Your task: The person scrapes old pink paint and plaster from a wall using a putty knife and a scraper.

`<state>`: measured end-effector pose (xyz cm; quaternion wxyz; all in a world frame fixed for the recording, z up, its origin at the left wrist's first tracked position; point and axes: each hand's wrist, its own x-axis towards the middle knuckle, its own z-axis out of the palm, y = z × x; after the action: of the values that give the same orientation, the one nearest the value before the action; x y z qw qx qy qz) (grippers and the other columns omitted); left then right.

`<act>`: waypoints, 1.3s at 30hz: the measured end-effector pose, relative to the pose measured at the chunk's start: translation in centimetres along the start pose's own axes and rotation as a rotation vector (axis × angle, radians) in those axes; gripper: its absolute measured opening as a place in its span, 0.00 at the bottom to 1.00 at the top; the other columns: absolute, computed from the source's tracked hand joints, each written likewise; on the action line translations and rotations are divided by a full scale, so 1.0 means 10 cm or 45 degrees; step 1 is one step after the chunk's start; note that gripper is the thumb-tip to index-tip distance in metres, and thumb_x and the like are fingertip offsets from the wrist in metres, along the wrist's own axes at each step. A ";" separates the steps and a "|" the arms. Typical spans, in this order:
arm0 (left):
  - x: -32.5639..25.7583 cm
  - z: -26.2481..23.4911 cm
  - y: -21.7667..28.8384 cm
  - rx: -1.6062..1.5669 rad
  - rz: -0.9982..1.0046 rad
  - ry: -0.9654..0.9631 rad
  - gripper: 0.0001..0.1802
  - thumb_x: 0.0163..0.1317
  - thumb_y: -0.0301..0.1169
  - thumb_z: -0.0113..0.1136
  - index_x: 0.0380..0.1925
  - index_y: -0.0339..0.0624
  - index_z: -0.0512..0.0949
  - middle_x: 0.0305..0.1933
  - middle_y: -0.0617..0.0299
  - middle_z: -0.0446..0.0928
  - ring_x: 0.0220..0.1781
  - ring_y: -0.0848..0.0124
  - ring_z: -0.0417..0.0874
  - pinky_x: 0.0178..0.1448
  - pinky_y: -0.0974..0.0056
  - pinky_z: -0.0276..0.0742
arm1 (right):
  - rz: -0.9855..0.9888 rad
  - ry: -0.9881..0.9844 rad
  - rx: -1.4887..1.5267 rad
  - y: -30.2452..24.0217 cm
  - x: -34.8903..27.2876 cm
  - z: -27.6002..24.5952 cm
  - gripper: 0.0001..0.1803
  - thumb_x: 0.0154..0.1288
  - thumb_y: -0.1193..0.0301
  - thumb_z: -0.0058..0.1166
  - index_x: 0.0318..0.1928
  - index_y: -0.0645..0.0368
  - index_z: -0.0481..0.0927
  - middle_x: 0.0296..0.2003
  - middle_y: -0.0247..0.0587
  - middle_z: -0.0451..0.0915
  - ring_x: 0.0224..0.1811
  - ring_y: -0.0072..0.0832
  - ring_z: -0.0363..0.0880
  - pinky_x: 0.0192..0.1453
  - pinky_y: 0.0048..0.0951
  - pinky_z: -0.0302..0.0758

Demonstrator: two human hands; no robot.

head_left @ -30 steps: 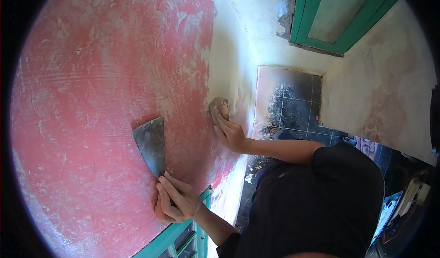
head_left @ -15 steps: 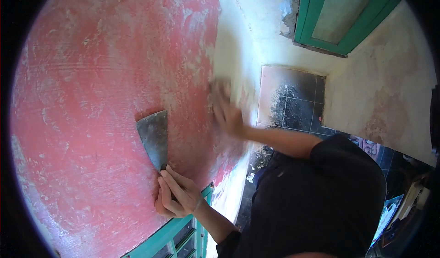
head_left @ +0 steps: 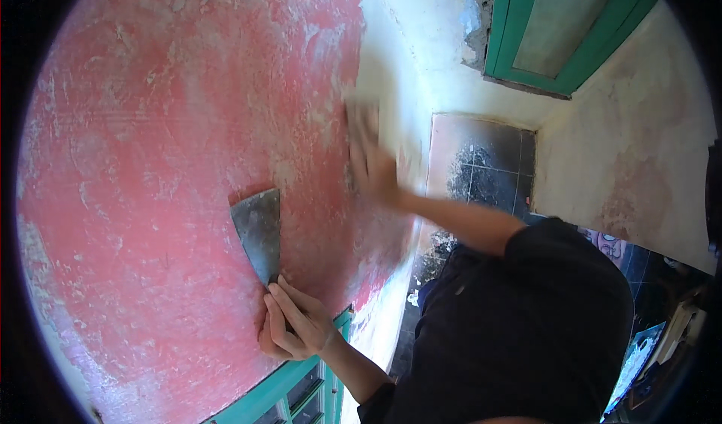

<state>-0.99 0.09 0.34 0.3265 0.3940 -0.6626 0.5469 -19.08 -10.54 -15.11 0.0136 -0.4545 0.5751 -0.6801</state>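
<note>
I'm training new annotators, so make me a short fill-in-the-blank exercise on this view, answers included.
1. By height in the picture, the right hand is ____ than the left hand.
2. The scraper is held in the ____ hand.
3. The frame at upper right is painted ____.
4. The shirt is coloured ____.

Missing words: higher; left; green; black.

pale flakes (head_left: 438, 254) on tiled floor (head_left: 499, 186)

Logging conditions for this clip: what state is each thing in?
Scraper: held, blade stained
Left hand: closed on scraper
Pad: held, blurred
Right hand: blurred, stretched onto pad
Pink wall: patchy, pale areas showing
Tiled floor: strewn with pale specks
Screen: lit
Upper green frame: open or shut unclear
Lower green frame: open or shut unclear
</note>
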 end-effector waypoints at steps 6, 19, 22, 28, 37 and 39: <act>0.00 -0.06 -0.02 0.035 0.004 -0.025 0.13 0.51 0.30 0.81 0.37 0.42 0.90 0.36 0.65 0.83 0.34 0.69 0.78 0.38 0.65 0.82 | -0.262 -0.154 0.078 0.23 -0.52 0.00 0.30 0.76 0.74 0.45 0.75 0.66 0.60 0.72 0.61 0.63 0.48 0.47 0.87 0.41 0.38 0.82; -0.01 -0.02 -0.02 0.020 -0.002 0.005 0.13 0.51 0.29 0.81 0.38 0.42 0.90 0.37 0.65 0.84 0.35 0.70 0.78 0.37 0.66 0.81 | -0.287 -0.195 0.055 0.05 -0.63 -0.19 0.31 0.71 0.79 0.49 0.73 0.69 0.61 0.68 0.57 0.71 0.59 0.47 0.82 0.68 0.40 0.73; -0.03 -0.01 -0.05 0.015 0.003 0.019 0.13 0.51 0.29 0.81 0.38 0.42 0.90 0.37 0.65 0.83 0.35 0.69 0.78 0.37 0.66 0.81 | -0.129 -0.024 -0.058 0.13 -0.10 -0.02 0.28 0.74 0.74 0.48 0.72 0.64 0.66 0.65 0.60 0.74 0.53 0.49 0.85 0.61 0.39 0.79; 0.01 0.00 0.00 -0.015 0.003 0.006 0.13 0.52 0.29 0.81 0.38 0.42 0.90 0.37 0.65 0.83 0.36 0.69 0.78 0.38 0.65 0.82 | 0.453 -0.172 0.005 0.67 0.97 0.11 0.27 0.80 0.64 0.37 0.77 0.45 0.63 0.70 0.62 0.66 0.23 0.53 0.79 0.28 0.46 0.75; -0.04 -0.01 -0.02 -0.001 -0.007 0.015 0.14 0.52 0.29 0.81 0.39 0.42 0.89 0.37 0.65 0.83 0.36 0.69 0.78 0.38 0.65 0.82 | -0.120 -0.282 -0.088 -0.09 -0.36 -0.20 0.32 0.76 0.74 0.45 0.77 0.59 0.57 0.74 0.61 0.60 0.71 0.53 0.67 0.66 0.43 0.75; -0.03 0.00 0.00 -0.001 -0.019 0.024 0.14 0.52 0.29 0.81 0.39 0.42 0.89 0.37 0.65 0.83 0.36 0.69 0.78 0.38 0.65 0.82 | 0.102 -0.108 -0.171 0.10 0.58 -0.01 0.30 0.78 0.69 0.42 0.77 0.59 0.57 0.72 0.64 0.61 0.57 0.58 0.79 0.55 0.47 0.80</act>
<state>-0.89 0.12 0.06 0.3368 0.3936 -0.6568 0.5479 -23.09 -13.92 -12.37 0.0346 -0.4595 0.6361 -0.6189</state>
